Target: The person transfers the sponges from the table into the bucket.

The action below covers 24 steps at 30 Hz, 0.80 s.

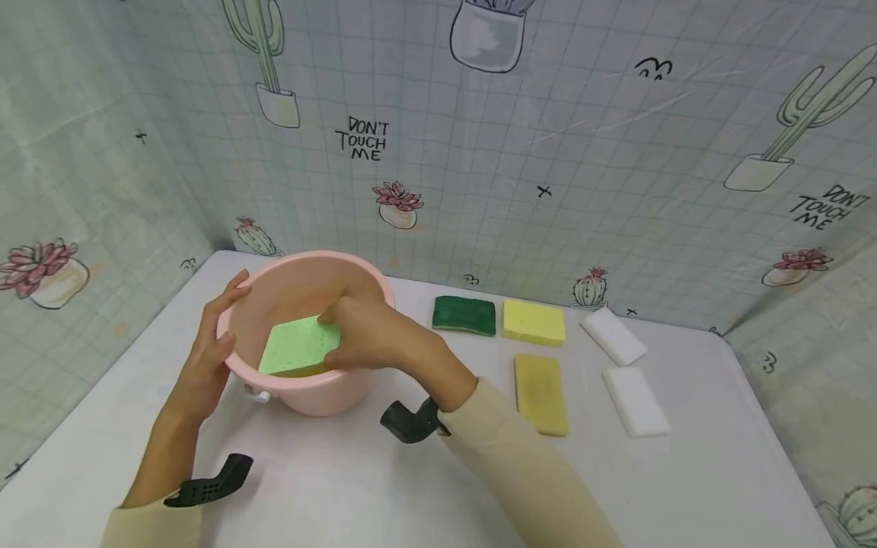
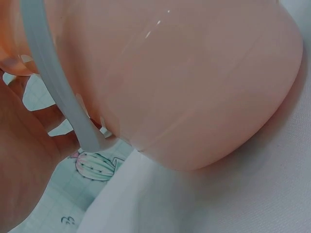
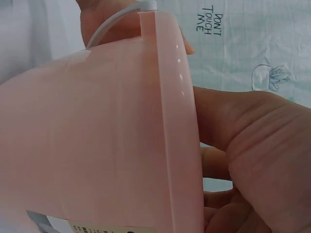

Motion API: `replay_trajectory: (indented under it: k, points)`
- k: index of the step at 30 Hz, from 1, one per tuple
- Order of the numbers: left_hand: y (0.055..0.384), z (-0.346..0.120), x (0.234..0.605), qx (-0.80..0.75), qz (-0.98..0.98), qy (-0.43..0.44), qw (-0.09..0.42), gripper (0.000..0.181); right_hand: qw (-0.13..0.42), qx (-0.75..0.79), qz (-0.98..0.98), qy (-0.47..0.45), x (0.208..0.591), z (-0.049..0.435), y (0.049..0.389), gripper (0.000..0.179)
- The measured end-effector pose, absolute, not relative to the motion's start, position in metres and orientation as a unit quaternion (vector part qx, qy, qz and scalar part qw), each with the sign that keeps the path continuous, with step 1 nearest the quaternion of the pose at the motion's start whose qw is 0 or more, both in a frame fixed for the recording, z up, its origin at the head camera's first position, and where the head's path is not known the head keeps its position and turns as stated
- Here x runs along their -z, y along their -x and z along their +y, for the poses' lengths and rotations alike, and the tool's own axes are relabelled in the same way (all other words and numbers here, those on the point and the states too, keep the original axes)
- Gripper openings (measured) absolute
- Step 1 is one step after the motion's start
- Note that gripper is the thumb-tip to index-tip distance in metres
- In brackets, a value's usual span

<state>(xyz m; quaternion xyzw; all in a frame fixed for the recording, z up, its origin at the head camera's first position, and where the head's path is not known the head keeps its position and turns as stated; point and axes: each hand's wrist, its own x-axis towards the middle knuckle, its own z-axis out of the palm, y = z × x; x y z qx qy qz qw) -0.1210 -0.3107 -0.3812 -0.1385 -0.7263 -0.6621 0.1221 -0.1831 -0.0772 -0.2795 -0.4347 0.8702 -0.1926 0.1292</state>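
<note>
A pink bucket (image 1: 318, 399) stands at the left of the white table, tilted slightly toward me in the head view. My left hand (image 1: 199, 373) grips its left rim, with the thumb on the near side and fingers round the far side. Inside the bucket, my right hand (image 1: 370, 331) pinches the right end of a light green sponge (image 1: 294, 346) between thumb and fingers. Something yellowish shows under the sponge, mostly hidden. In the right wrist view the bucket wall (image 3: 97, 126) hides the sponge and my right fingertips. A pale handle (image 2: 53, 73) hangs along the bucket's side.
Right of the bucket lie a dark green sponge (image 1: 464, 315), a bright yellow sponge (image 1: 533, 322) and a darker yellow sponge (image 1: 541, 394). Two white sponges, one farther back (image 1: 613, 336) and one nearer (image 1: 636, 402), lie beyond them. A cactus-print curtain (image 1: 479, 152) walls the table's back and sides.
</note>
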Motion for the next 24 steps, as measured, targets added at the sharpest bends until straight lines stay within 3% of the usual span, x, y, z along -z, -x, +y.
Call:
replay_trajectory:
  k: [10, 14, 24]
  points:
    - [0.121, -0.310, 0.379, 0.660, -0.730, 0.128, 0.122, 0.057, 0.126, 0.159, 0.882, 0.426, 0.281, -0.083, 0.185, 0.046]
    - [0.120, -0.311, 0.379, 0.657, -0.732, 0.131, 0.125, 0.056, 0.125, 0.161, 0.882, 0.426, 0.281, -0.089, 0.185, 0.035]
    - [0.121, -0.309, 0.379, 0.658, -0.729, 0.138, 0.123, 0.057, 0.188, 0.144, 0.868, 0.436, 0.283, -0.094, 0.184, 0.030]
